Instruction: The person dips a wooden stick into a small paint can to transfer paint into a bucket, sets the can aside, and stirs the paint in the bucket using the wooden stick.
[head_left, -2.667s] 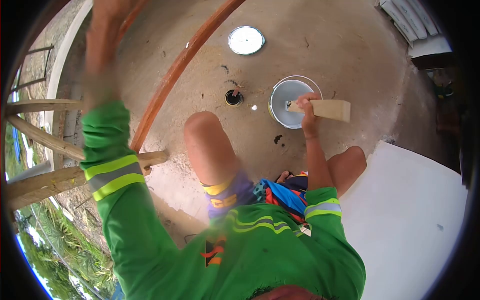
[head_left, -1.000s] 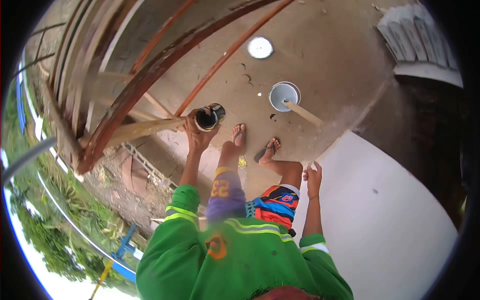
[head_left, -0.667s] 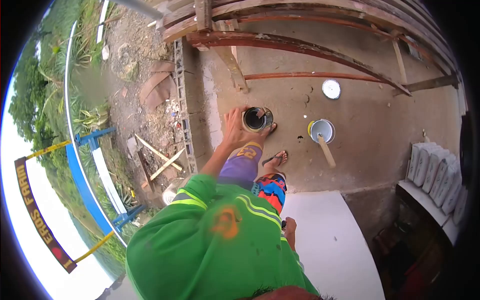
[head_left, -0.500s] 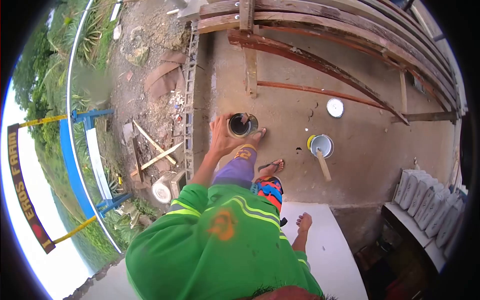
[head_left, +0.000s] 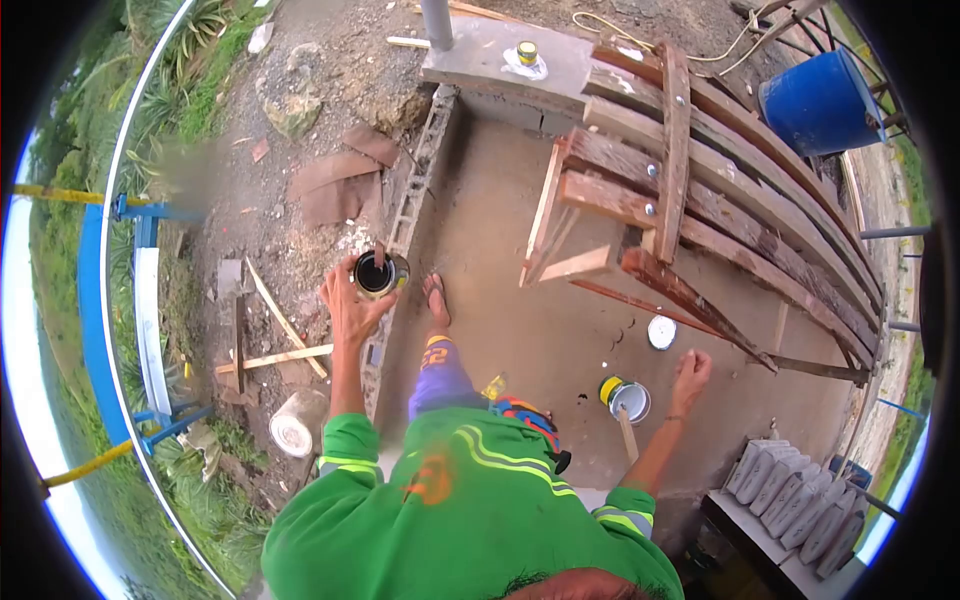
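My left hand point(head_left: 350, 305) is wrapped round a small open can point(head_left: 377, 273) with dark contents and a brown stick or brush handle standing in it. The can is held out over the block wall's edge. My right hand point(head_left: 691, 372) is raised at the right with its fingers curled in; whatever it holds, if anything, is hidden. Near it on the floor stands a bucket point(head_left: 640, 403) of pale paint with a wooden stick point(head_left: 627, 436) leaning in it. A round white lid point(head_left: 662, 332) lies a little above the bucket.
A slatted wooden bench or frame point(head_left: 690, 215) fills the upper right. A hollow-block wall point(head_left: 412, 205) runs along the left of the floor. A small yellow can point(head_left: 527, 52) sits on a ledge. Also in view are a blue barrel point(head_left: 820, 103), a whitish container point(head_left: 298, 423) and stacked grey slabs point(head_left: 795, 495).
The view has turned, showing more of the wooden frame, the ledge and the barrel. My left hand, still holding the can, has moved over the wall, and my right hand has risen and reached forward.
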